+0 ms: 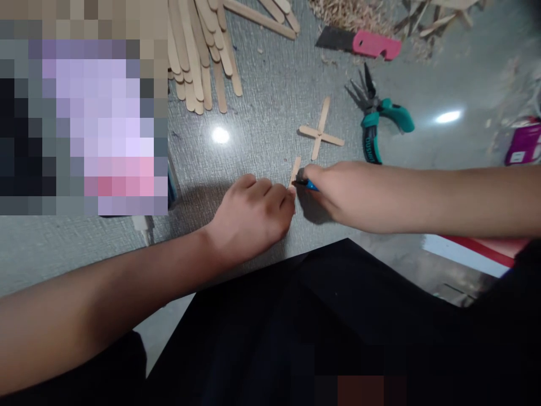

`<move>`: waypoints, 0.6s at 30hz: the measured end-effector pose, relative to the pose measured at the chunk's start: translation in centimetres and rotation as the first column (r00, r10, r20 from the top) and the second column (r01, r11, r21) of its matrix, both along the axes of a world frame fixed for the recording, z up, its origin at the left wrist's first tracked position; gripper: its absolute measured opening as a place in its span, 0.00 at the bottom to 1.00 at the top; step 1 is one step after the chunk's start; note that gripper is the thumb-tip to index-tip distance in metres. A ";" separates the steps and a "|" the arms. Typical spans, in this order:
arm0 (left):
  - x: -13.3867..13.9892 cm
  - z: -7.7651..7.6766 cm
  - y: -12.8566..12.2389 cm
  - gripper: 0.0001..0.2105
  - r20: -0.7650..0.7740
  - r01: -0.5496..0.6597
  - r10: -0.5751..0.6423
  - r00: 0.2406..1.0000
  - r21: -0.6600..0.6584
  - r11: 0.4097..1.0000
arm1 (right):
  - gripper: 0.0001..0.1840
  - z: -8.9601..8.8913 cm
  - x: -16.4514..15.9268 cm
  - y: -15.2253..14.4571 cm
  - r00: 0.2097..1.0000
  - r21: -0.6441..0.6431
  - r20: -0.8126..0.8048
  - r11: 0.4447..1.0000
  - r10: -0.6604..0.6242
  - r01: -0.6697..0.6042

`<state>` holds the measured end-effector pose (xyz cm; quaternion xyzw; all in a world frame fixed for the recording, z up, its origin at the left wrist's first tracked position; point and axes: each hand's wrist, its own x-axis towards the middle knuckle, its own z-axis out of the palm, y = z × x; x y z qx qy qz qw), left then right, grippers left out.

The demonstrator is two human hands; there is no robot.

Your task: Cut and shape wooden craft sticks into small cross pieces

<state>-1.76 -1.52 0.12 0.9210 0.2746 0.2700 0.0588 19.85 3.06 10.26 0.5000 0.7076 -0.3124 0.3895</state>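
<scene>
In the head view my left hand (257,211) lies knuckles up on the grey patterned surface. Its fingers are curled, pressing on the near end of a short wooden craft stick (296,166). From the other side my right hand (327,183) closes round a slim blue tool (311,185). The tool's dark tip touches or nearly touches the stick beside my left fingertips; whether it is a pen or a blade I cannot tell. Just beyond, two crossed craft sticks (320,134) form an X.
Many loose craft sticks (196,51) are piled at the far left. Green-handled pliers (372,113) rest open beyond my right forearm. Behind them are a pink-handled blade (376,45) and wood shavings (342,12). A purple packet (523,141) sits at the right edge. A white cable plug (142,223) lies left.
</scene>
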 end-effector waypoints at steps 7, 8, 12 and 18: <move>0.0 0.2 0.0 0.12 0.027 -0.006 0.007 1.000 -0.038 0.999 | 0.10 0.0 -0.2 -0.1 0.999 -0.006 0.043 1.000 0.014 -0.013; 0.1 0.1 0.0 0.12 0.033 -0.008 0.009 0.999 -0.038 0.999 | 0.10 -0.1 -0.2 -0.1 0.999 -0.005 0.040 1.000 0.009 -0.009; 0.1 -0.1 0.0 0.13 0.010 0.019 -0.019 1.000 -0.057 0.998 | 0.10 -0.3 -0.3 0.1 0.999 0.008 0.032 1.000 0.003 -0.003; -0.1 -0.3 0.1 0.10 -0.020 0.022 -0.023 1.000 -0.034 0.999 | 0.07 -0.7 0.2 0.5 0.994 0.025 -0.104 0.998 -0.046 0.049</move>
